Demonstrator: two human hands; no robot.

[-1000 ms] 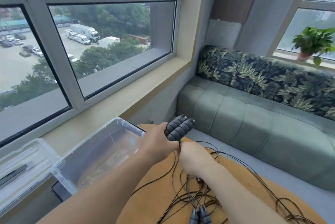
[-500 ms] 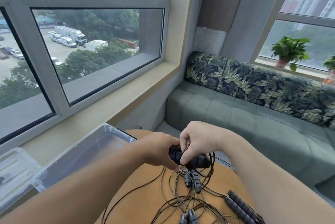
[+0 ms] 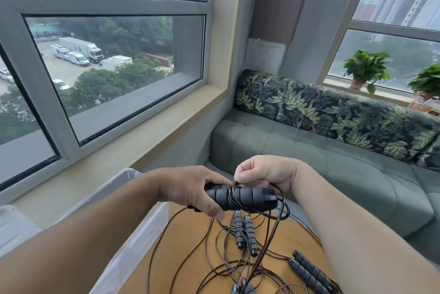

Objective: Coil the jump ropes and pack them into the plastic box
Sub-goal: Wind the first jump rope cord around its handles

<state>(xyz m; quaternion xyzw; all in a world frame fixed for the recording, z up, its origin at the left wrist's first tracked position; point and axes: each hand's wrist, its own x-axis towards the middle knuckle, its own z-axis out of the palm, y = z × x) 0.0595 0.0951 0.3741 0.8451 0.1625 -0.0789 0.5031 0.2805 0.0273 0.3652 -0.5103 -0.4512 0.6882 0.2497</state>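
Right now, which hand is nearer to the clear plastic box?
Left. The left hand grips the jump rope handles just beside the clear plastic box; the right hand pinches the cord farther right.

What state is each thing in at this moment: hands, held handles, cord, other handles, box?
Left hand: gripping the held handles.
Right hand: fingers pinched on the cord above the handles.
Held handles: level, side by side, off the table.
Cord: a few turns wound round the held handles, the rest loose and tangled on the table.
Other handles: lying in pairs on the table.
Box: open, lid off.
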